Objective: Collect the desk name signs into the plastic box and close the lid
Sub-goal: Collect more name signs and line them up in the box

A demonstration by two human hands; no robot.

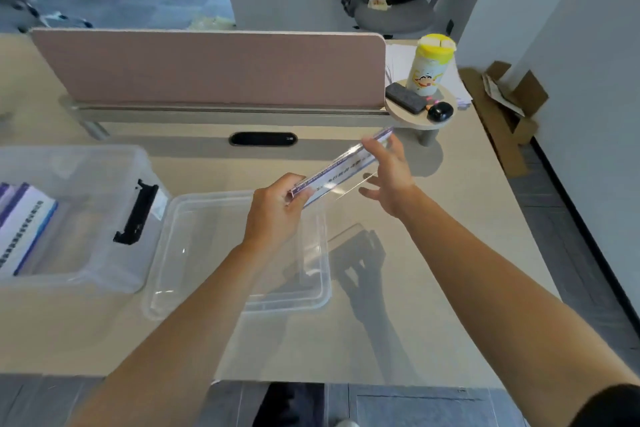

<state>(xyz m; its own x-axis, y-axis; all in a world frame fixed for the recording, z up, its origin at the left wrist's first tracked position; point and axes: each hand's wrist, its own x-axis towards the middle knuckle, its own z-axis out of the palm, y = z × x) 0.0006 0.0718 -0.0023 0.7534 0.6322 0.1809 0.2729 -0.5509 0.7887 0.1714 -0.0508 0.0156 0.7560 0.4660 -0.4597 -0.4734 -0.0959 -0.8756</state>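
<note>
A clear acrylic desk name sign (341,168) with a white and purple printed strip hangs in the air above the desk. My left hand (277,211) grips its near end. My right hand (388,177) touches its far end with fingers spread. At the left stands the clear plastic box (104,274) with a black latch (136,215); several name signs (24,218) lie inside it. The box's clear lid (239,253) lies flat on the desk beside the box, under my left forearm.
A pink divider panel (207,66) runs along the back of the desk. A small round shelf (420,114) at its right end carries a yellow wipes canister (429,62), a dark case and a black mouse. Cardboard lies on the floor at right.
</note>
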